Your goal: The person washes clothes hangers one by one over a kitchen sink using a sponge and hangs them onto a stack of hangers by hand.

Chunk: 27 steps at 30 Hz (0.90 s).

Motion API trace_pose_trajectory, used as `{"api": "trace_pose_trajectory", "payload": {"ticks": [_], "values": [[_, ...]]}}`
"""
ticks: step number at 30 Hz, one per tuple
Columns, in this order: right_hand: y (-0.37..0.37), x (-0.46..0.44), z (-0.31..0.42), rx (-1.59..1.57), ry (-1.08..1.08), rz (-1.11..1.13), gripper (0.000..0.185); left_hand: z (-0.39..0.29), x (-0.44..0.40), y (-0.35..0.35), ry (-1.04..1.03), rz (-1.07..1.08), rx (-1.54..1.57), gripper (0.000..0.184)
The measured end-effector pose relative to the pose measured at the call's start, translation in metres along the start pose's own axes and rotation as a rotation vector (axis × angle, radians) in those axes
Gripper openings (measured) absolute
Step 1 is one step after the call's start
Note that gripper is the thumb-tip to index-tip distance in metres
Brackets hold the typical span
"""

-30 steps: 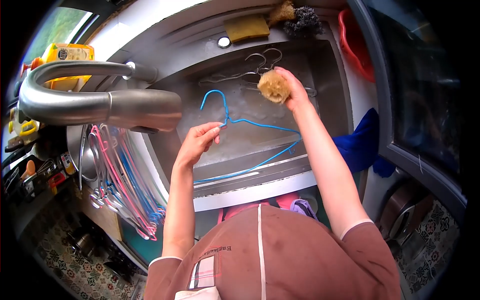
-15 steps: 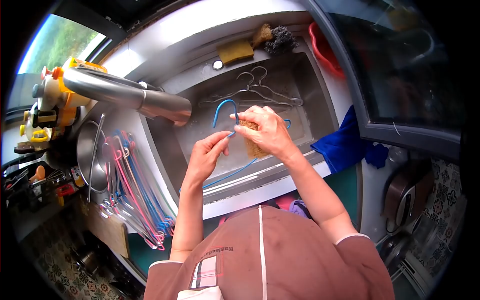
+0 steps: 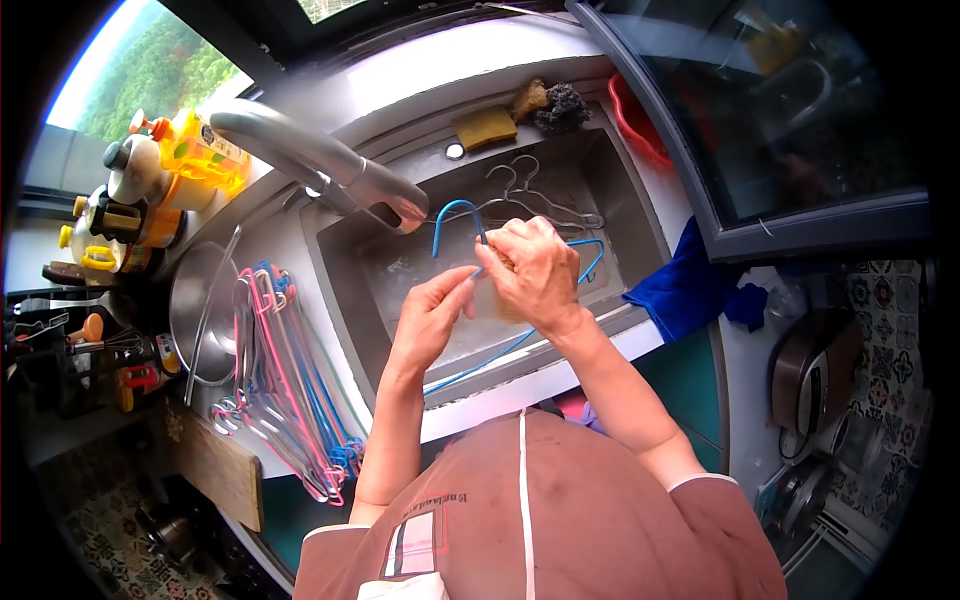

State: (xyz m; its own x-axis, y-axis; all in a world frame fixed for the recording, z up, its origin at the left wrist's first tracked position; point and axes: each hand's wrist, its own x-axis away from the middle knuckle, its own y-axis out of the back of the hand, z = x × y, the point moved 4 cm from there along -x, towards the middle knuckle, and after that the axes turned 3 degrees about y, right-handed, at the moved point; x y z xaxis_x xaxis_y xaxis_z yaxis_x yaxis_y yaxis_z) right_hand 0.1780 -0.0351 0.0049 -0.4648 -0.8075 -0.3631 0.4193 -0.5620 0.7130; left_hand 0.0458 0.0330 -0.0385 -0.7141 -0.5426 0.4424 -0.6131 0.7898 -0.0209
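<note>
A blue clothes hanger [image 3: 438, 228] is held above the sink, its hook pointing up and its lower bar slanting below my hands. My left hand [image 3: 430, 315] pinches it just under the hook with thumb and forefinger. Wrapped round the hanger's neck, my right hand [image 3: 537, 275] presses a brown scrubbing pad [image 3: 507, 303] against it; most of the pad is covered by the fingers. Bare metal hangers [image 3: 545, 208] lie in the sink [image 3: 345, 300] behind my hands.
The faucet [image 3: 320, 160] reaches over the sink's left side. Many coloured hangers [image 3: 285, 390] are piled left, beside a metal bowl [image 3: 190, 310] and bottles [image 3: 210, 155]. A yellow sponge [image 3: 484, 128], red basin [image 3: 632, 125] and blue cloth [image 3: 680, 285] surround the sink; an open window frame [image 3: 690, 190] juts in right.
The view has shifted, so the surroundings appear displaced. The blue hanger has turned slightly, with more of its right end showing. Both hands keep their hold near the hook.
</note>
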Motion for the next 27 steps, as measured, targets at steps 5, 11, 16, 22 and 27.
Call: {"api": "trace_pose_trajectory", "payload": {"ticks": [5, 11, 16, 22, 27], "values": [[0.005, 0.002, 0.012, -0.01, 0.014, -0.086, 0.016, -0.006, 0.006, 0.004, -0.044, 0.022, 0.04, 0.026], [0.008, 0.003, 0.022, -0.112, -0.083, -0.093, 0.02, -0.003, 0.012, 0.009, -0.056, 0.039, 0.064, 0.026], [0.011, 0.001, 0.025, -0.394, -0.085, -0.02, 0.02, -0.005, 0.021, 0.019, -0.157, 0.048, 0.106, 0.024], [0.033, 0.007, 0.069, -0.326, 0.094, -0.034, 0.021, 0.002, 0.032, 0.039, -0.401, 0.127, 0.153, 0.023], [0.036, 0.014, 0.088, -0.231, 0.282, -0.129, 0.022, 0.014, 0.037, 0.044, -0.41, 0.167, 0.272, 0.02]]}}
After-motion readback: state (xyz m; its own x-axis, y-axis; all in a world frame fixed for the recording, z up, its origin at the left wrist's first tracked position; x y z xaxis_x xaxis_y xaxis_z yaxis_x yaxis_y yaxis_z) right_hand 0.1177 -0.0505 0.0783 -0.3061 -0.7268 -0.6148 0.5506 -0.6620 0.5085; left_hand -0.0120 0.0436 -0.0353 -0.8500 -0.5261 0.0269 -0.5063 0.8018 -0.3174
